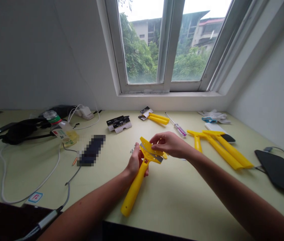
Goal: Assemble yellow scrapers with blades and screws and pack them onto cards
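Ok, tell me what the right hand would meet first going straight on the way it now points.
The right hand would first meet the yellow plate on the scraper, which it seems to be touching; beyond, probably the left hand, though depth is unclear.

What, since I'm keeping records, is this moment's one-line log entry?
left hand: holding yellow scraper | right hand: touching yellow plate | screwdriver: on table

Bare forearms (219, 182), bare hands (169, 144)

Single head-worn view: forward and down, close over desk (182, 197), facing window (167, 50).
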Demonstrator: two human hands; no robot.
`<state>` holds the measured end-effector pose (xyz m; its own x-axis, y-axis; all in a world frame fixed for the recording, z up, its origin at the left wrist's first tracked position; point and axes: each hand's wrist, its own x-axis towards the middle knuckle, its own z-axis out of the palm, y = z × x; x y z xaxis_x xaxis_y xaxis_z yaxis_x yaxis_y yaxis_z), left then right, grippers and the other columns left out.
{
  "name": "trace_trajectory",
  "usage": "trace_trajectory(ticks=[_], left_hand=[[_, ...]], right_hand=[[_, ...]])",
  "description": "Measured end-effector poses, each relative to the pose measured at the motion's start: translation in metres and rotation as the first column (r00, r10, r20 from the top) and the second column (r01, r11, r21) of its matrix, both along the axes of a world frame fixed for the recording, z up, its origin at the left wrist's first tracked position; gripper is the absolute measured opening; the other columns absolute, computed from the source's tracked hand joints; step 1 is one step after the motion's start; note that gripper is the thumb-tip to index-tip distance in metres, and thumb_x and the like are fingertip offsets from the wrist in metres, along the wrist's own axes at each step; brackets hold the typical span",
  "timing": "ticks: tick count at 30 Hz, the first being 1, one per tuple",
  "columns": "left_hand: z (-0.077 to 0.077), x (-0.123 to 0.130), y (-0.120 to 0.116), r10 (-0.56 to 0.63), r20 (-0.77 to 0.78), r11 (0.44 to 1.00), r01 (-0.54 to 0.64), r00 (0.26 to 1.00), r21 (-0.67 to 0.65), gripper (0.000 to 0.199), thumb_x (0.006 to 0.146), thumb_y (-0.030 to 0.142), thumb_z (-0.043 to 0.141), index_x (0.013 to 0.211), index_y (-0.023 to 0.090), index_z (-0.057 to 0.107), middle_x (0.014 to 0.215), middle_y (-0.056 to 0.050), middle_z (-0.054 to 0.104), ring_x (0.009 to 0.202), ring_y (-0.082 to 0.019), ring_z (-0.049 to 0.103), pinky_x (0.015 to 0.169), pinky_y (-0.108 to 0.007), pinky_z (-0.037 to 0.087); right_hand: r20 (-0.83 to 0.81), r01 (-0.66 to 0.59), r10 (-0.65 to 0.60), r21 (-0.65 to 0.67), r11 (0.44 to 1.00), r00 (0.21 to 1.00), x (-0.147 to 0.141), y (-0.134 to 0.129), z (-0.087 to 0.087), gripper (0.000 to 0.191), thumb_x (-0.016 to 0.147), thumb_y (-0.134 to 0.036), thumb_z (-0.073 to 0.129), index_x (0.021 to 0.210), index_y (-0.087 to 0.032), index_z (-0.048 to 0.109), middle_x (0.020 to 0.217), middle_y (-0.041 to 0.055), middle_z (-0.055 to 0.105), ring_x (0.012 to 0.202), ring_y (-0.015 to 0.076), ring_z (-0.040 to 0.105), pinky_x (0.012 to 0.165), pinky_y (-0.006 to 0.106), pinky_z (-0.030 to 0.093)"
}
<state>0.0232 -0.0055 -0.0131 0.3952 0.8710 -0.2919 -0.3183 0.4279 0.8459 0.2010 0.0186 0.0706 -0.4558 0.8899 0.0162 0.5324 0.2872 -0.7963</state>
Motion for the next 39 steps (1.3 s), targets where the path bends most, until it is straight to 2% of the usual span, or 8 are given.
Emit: trace_trajectory(ticks=[5,11,16,21,25,31,36,39], left_hand=[[0.001,0.000,0.000,0.015,0.011,1.000,-0.015,1.000,-0.008,0.066,0.084,0.076,0.018,0.074,0.017,0.046,0.055,0.003,0.046,0.028,-0.013,0.049,0.028,-0.022,0.028],[0.006,0.000,-0.003,0.042,0.001,0.998,-0.042,0.999,0.038,0.064,0.082,0.077,0.030,0.076,0.016,0.050,0.053,0.003,0.048,0.030,-0.013,0.050,0.028,-0.021,0.029],[0.012,0.001,-0.007,0.080,-0.114,0.983,-0.059,0.990,0.175,0.045,0.081,0.059,0.055,0.065,0.018,0.046,0.037,0.005,0.040,0.026,-0.012,0.043,0.027,-0.021,0.028],[0.013,0.001,-0.008,0.067,-0.066,0.972,-0.050,0.996,0.228,0.042,0.080,0.052,0.058,0.060,0.019,0.042,0.035,0.005,0.038,0.026,-0.013,0.044,0.027,-0.021,0.027],[0.014,0.000,-0.009,0.057,-0.051,0.961,-0.041,0.997,0.272,0.037,0.082,0.048,0.056,0.063,0.018,0.044,0.036,0.004,0.042,0.026,-0.012,0.044,0.028,-0.020,0.027],[0.018,0.002,-0.012,0.037,-0.052,0.952,-0.019,0.998,0.305,0.036,0.077,0.046,0.063,0.067,0.018,0.044,0.045,0.007,0.042,0.027,-0.009,0.044,0.029,-0.019,0.025],[0.021,0.000,-0.010,-0.007,-0.071,0.938,0.031,0.997,0.346,0.033,0.077,0.043,0.065,0.074,0.016,0.045,0.054,0.006,0.044,0.031,-0.008,0.046,0.031,-0.019,0.028],[0.026,-0.003,-0.010,-0.032,-0.075,0.929,0.058,0.997,0.367,0.030,0.079,0.040,0.065,0.080,0.016,0.047,0.059,0.005,0.048,0.034,-0.007,0.047,0.034,-0.019,0.032]], right_hand=[[0.049,0.010,-0.012,0.034,0.999,0.999,-0.006,-0.005,-0.003,0.020,0.077,-0.034,0.065,0.088,-0.020,0.073,0.081,0.0037,0.073,0.070,0.0165,0.066,0.058,0.025,0.050],[0.085,0.023,-0.028,0.060,0.998,0.996,-0.011,-0.011,-0.003,0.016,0.077,-0.033,0.064,0.083,-0.021,0.072,0.076,0.0027,0.072,0.065,0.0149,0.065,0.054,0.023,0.047],[0.170,0.017,-0.047,0.170,0.985,0.984,-0.014,-0.014,-0.003,0.016,0.079,-0.033,0.062,0.082,-0.022,0.073,0.075,0.0020,0.070,0.064,0.0134,0.061,0.057,0.024,0.043],[0.215,-0.044,-0.012,0.256,0.966,0.977,-0.013,-0.013,-0.001,0.015,0.081,-0.034,0.062,0.083,-0.023,0.072,0.078,0.0017,0.068,0.069,0.0135,0.059,0.063,0.026,0.041],[0.144,0.007,-0.034,0.184,0.983,0.989,-0.008,-0.007,0.001,0.024,0.083,-0.040,0.057,0.091,-0.021,0.070,0.082,0.0032,0.068,0.071,0.0146,0.060,0.062,0.026,0.043],[0.049,-0.098,0.100,-0.029,0.995,0.994,-0.005,-0.002,-0.006,0.020,0.082,-0.033,0.055,0.083,-0.018,0.068,0.075,0.0028,0.068,0.065,0.0143,0.060,0.056,0.025,0.045],[0.121,-0.051,0.040,0.083,0.995,0.992,-0.007,-0.009,-0.001,0.016,0.082,-0.029,0.053,0.082,-0.019,0.065,0.076,0.0030,0.068,0.063,0.0131,0.057,0.054,0.023,0.042],[0.133,-0.042,0.030,0.089,0.995,0.991,-0.006,-0.011,0.001,0.016,0.083,-0.030,0.051,0.083,-0.019,0.063,0.078,0.0034,0.067,0.063,0.0129,0.056,0.054,0.024,0.041]])
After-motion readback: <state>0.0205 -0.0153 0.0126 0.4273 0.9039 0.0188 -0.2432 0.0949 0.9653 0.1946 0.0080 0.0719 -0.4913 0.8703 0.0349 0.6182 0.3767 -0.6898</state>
